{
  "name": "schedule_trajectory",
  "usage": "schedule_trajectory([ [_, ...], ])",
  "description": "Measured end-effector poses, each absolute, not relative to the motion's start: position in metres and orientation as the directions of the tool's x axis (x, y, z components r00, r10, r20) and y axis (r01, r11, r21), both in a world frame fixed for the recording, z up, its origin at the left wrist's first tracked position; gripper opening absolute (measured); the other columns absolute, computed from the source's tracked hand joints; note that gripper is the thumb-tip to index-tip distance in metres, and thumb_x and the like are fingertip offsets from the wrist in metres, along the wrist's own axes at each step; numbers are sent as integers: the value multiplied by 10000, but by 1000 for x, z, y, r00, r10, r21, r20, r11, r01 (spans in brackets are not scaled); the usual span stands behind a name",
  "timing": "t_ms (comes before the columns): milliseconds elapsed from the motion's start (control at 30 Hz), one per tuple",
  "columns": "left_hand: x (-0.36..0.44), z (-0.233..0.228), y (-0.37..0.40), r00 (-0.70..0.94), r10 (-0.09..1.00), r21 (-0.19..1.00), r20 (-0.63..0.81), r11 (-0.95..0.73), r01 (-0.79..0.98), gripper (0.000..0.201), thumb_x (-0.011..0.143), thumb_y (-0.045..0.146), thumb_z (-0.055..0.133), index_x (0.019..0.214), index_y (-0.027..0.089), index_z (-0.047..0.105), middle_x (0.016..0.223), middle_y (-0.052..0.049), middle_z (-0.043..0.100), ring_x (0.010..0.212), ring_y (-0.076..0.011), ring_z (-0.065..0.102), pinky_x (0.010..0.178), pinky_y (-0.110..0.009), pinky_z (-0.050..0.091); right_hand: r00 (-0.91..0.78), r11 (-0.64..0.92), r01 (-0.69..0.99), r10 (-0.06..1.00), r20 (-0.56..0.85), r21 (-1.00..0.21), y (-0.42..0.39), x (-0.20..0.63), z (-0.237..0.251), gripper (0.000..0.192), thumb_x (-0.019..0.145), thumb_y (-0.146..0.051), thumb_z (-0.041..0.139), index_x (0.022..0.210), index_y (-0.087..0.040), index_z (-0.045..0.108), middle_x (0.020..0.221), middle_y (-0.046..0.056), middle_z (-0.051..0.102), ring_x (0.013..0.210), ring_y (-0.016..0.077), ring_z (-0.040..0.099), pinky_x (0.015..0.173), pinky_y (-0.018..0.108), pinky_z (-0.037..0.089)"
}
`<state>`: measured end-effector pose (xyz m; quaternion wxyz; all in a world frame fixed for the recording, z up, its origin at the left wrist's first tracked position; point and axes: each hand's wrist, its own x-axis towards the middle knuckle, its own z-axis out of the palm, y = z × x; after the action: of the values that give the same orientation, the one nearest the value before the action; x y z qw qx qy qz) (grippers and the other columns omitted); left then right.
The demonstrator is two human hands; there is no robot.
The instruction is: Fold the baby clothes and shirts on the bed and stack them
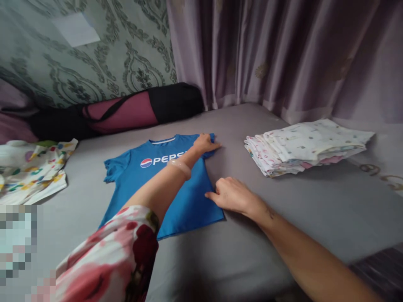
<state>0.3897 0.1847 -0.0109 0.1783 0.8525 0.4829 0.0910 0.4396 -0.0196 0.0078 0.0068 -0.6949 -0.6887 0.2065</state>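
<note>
A bedroom in a home is shown. A bed (283, 218) covered by a plain grey sheet fills most of the view, and laundry is spread over it — a blue T-shirt (163, 184) laid flat, a stack of folded patterned cloths (302, 147) to the right, and a heap of colourful printed fabric (31, 167) at the left edge. Behind the bed, the wall is papered with a green damask wallpaper (110, 50), and long mauve curtains (283, 54) hang down to the mattress. A rolled mat in a black and maroon bag (126, 111) is laid along the wall — household clutter, not shop or workshop gear.
</note>
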Motion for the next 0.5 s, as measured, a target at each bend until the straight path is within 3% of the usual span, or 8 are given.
schedule_trajectory([
  [100, 400, -13, 180, 463, 885, 300, -49, -430, 852, 594, 765, 567, 703, 1120, 95, 640, 1225, -219, 596, 1163, -332, 576, 924, -339, 473, -32, -60, 950, 957, -287, -307, -23, 432, 13, 337, 896, -471, 555, 882, -174, 714, 881, 160, 735, 927, 313, 698, 699, 333, 440],
  [200, 406, -13, 180, 425, 901, 251, -86, -393, 885, 545, 862, 483, 620, 1237, 88, 598, 1298, -230, 563, 1203, -306, 564, 972, -326, 459, -35, -66, 946, 953, -302, -318, -25, 431, 16, 292, 893, -427, 570, 893, -171, 711, 905, 156, 739, 949, 316, 698, 719, 339, 441],
  [333, 413, -13, 182, 401, 912, 222, -81, -376, 900, 370, 938, 274, 499, 1241, 94, 612, 1296, -232, 581, 1193, -295, 577, 968, -349, 476, -57, -48, 938, 956, -289, -342, -28, 428, 14, 278, 910, -408, 547, 895, -176, 701, 936, 141, 738, 955, 303, 692, 723, 336, 433],
  [500, 423, -15, 189, 436, 895, 207, -95, -410, 888, 348, 897, 73, 456, 1186, 46, 648, 1220, -257, 625, 1214, -307, 573, 980, -371, 480, -48, -42, 940, 966, -253, -337, -35, 420, 11, 258, 936, -371, 522, 935, -167, 680, 975, 134, 728, 962, 294, 685, 720, 330, 419],
])
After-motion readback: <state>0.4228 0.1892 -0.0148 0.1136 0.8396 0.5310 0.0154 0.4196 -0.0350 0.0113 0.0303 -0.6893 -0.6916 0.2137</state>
